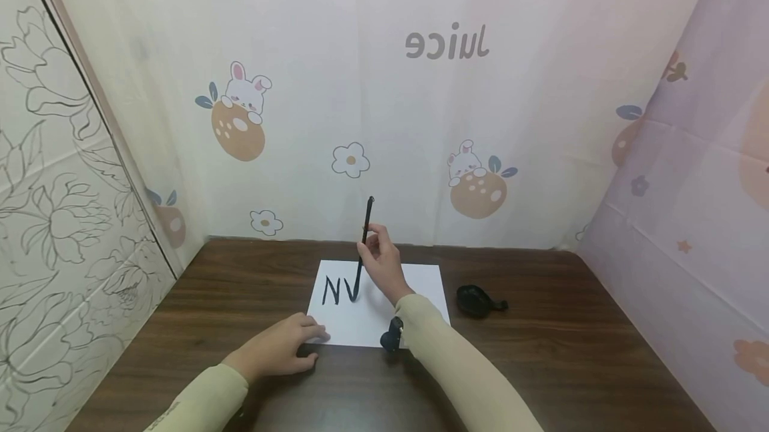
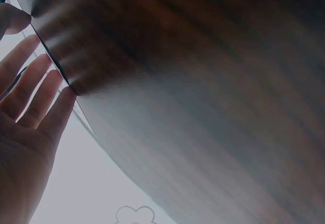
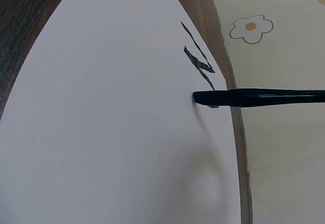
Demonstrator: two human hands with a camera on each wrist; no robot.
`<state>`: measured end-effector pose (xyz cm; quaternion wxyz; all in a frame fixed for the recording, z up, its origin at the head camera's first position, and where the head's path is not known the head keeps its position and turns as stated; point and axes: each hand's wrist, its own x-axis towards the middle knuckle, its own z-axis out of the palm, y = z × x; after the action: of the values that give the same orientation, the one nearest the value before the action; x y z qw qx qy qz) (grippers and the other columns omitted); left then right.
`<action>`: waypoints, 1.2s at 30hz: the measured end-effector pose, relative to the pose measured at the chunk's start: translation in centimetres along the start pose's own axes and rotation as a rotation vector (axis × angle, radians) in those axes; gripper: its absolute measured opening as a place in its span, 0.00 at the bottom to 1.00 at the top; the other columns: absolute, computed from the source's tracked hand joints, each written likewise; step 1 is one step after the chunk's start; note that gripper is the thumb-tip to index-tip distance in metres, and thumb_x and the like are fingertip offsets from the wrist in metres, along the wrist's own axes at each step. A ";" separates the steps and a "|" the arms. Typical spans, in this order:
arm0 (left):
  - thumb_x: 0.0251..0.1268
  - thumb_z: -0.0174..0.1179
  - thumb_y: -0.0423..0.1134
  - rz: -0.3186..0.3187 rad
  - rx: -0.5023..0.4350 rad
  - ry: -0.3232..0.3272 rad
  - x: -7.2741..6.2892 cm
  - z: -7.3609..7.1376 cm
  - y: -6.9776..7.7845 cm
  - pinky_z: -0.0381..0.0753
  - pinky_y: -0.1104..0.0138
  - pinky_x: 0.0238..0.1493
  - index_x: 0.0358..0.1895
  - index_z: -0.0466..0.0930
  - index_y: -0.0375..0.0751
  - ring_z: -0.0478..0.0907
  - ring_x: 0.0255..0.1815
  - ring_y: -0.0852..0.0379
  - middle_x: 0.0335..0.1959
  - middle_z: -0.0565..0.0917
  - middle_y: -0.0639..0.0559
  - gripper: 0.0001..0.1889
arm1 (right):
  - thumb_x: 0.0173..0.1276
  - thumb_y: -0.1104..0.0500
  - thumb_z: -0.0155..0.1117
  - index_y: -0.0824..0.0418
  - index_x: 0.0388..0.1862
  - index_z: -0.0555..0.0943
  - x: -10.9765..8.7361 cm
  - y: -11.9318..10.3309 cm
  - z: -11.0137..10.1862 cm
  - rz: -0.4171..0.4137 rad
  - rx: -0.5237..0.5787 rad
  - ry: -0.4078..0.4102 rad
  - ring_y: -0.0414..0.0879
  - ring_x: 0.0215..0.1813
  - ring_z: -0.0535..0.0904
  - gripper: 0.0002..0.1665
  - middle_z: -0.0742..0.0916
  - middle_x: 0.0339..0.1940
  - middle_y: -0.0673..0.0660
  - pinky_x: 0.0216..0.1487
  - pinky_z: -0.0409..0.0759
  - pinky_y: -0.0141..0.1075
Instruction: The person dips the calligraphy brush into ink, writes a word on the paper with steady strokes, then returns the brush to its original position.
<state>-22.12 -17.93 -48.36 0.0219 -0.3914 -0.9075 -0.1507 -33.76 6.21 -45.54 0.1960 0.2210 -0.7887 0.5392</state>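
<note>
A black writing brush [image 1: 361, 264] stands nearly upright, pinched by my right hand [image 1: 384, 265] along its upper handle. Its dark tip touches a white sheet of paper [image 1: 372, 325] at the foot of a V-like stroke. Left of that stroke is a black painted N [image 1: 331, 290]. In the right wrist view the brush [image 3: 244, 97] meets the paper [image 3: 111, 107], with dark strokes behind it; no right fingers show on the handle there. My left hand [image 1: 282, 348] rests at the sheet's near left corner, its fingers [image 2: 58, 107] spread and fairly straight.
To the right of the paper lies a small black dish [image 1: 472, 301] with a short handle. The brown wooden table [image 1: 240, 278] meets a printed curtain [image 1: 360, 98] at the back. A dark device [image 1: 392, 336] sits at my right wrist.
</note>
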 end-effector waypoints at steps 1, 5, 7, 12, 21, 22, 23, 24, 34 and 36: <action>0.62 0.67 0.41 0.000 0.000 -0.001 0.0 0.0 0.0 0.80 0.62 0.51 0.53 0.85 0.47 0.77 0.48 0.60 0.48 0.82 0.57 0.15 | 0.76 0.58 0.60 0.50 0.63 0.69 0.0 0.0 0.0 -0.002 -0.001 0.000 0.44 0.43 0.78 0.20 0.80 0.39 0.51 0.46 0.82 0.37; 0.62 0.67 0.41 0.002 -0.002 0.000 0.0 0.0 -0.1 0.80 0.62 0.51 0.53 0.85 0.47 0.76 0.48 0.61 0.48 0.82 0.57 0.16 | 0.76 0.58 0.60 0.54 0.65 0.69 0.0 0.0 0.0 -0.006 0.002 -0.005 0.44 0.43 0.78 0.21 0.80 0.38 0.52 0.46 0.82 0.37; 0.62 0.67 0.41 0.006 -0.002 0.002 0.0 0.0 -0.1 0.80 0.62 0.51 0.53 0.85 0.47 0.76 0.48 0.60 0.48 0.82 0.57 0.16 | 0.76 0.58 0.60 0.58 0.65 0.69 0.0 0.0 -0.1 -0.007 0.003 -0.008 0.45 0.43 0.78 0.22 0.80 0.39 0.52 0.46 0.82 0.37; 0.62 0.67 0.41 0.012 0.003 0.006 -0.1 0.0 -0.1 0.80 0.62 0.51 0.53 0.85 0.47 0.76 0.48 0.60 0.48 0.82 0.57 0.16 | 0.76 0.59 0.60 0.58 0.65 0.69 0.0 -0.1 -0.1 -0.007 0.005 -0.008 0.45 0.42 0.78 0.22 0.79 0.38 0.52 0.45 0.82 0.37; 0.62 0.67 0.42 -0.007 0.001 -0.005 0.0 0.2 -0.2 0.80 0.61 0.51 0.53 0.85 0.48 0.77 0.49 0.60 0.49 0.82 0.58 0.16 | 0.75 0.59 0.60 0.54 0.64 0.69 0.2 0.0 -0.3 -0.047 0.004 0.008 0.44 0.39 0.77 0.21 0.79 0.37 0.51 0.41 0.82 0.35; 0.62 0.67 0.42 -0.010 0.002 -0.006 0.0 0.2 -0.2 0.80 0.61 0.51 0.53 0.85 0.48 0.77 0.49 0.60 0.49 0.82 0.58 0.15 | 0.75 0.59 0.61 0.54 0.64 0.69 0.2 0.0 -0.3 -0.049 0.005 0.010 0.44 0.39 0.77 0.21 0.79 0.37 0.51 0.41 0.81 0.35; 0.62 0.67 0.42 -0.012 0.002 -0.007 0.0 0.2 -0.2 0.80 0.61 0.51 0.53 0.85 0.48 0.77 0.49 0.60 0.49 0.82 0.58 0.15 | 0.75 0.59 0.60 0.54 0.64 0.68 0.3 0.0 -0.4 -0.050 0.007 0.013 0.44 0.39 0.77 0.21 0.79 0.37 0.51 0.41 0.81 0.35; 0.62 0.67 0.42 -0.013 0.003 -0.007 0.0 0.2 -0.3 0.80 0.61 0.52 0.53 0.85 0.48 0.77 0.49 0.60 0.49 0.82 0.58 0.15 | 0.75 0.60 0.60 0.55 0.64 0.68 0.3 -0.1 -0.4 -0.052 0.008 0.016 0.44 0.39 0.77 0.21 0.79 0.37 0.51 0.41 0.82 0.35; 0.63 0.67 0.42 -0.005 0.009 -0.002 0.0 0.2 -0.3 0.80 0.61 0.52 0.53 0.85 0.49 0.77 0.49 0.60 0.49 0.82 0.58 0.15 | 0.75 0.61 0.60 0.60 0.64 0.69 0.3 -0.1 -0.5 -0.046 0.018 0.029 0.44 0.39 0.78 0.21 0.79 0.37 0.52 0.42 0.82 0.36; 0.63 0.67 0.42 -0.007 0.007 -0.003 0.0 0.2 -0.3 0.80 0.61 0.52 0.53 0.85 0.49 0.77 0.49 0.60 0.49 0.83 0.58 0.15 | 0.75 0.61 0.60 0.60 0.63 0.69 0.3 0.0 -0.5 -0.045 0.018 0.029 0.45 0.39 0.78 0.21 0.79 0.37 0.52 0.42 0.81 0.36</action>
<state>-22.27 -18.07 -48.59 0.0213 -0.3886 -0.9094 -0.1469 -33.97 6.65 -45.19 0.2176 0.2325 -0.7757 0.5449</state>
